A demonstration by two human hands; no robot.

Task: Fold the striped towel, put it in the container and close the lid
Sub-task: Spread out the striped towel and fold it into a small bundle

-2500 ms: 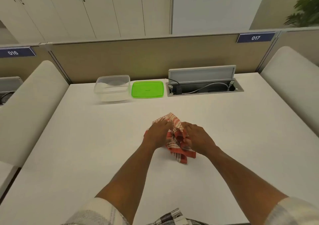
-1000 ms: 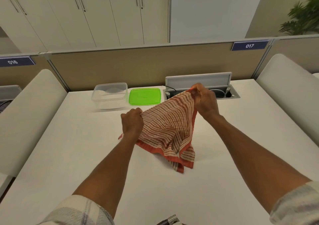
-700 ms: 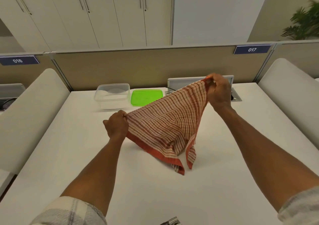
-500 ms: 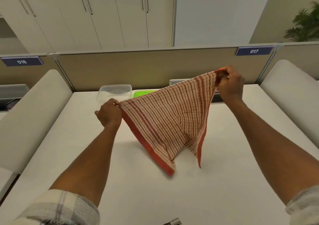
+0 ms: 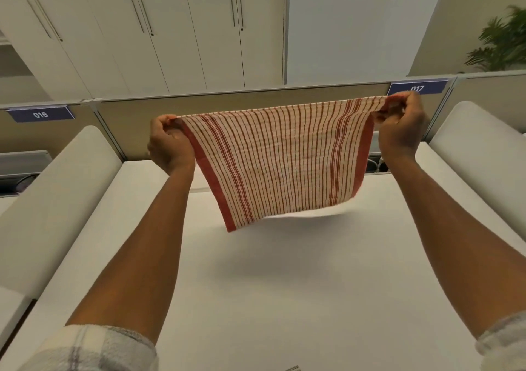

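Note:
The striped towel (image 5: pixel 280 160), red lines on white with red borders, hangs spread flat in the air above the white table (image 5: pixel 284 299). My left hand (image 5: pixel 168 145) pinches its upper left corner. My right hand (image 5: pixel 400 127) pinches its upper right corner, a little higher. The top edge is pulled taut between them and the lower edge floats clear of the table. The clear container and the green lid are hidden behind the towel.
A beige partition (image 5: pixel 128 120) closes off the far side of the table, with tags 016 (image 5: pixel 40 114) and 017 (image 5: pixel 417 88). Part of an open cable box (image 5: pixel 375 165) shows by my right wrist. White padded dividers (image 5: pixel 51 200) flank both sides.
Both hands have lifted the towel off the table and moved apart. It went from a crumpled bunch to a drooping triangle to a flat, taut sheet that now covers the container and lid.

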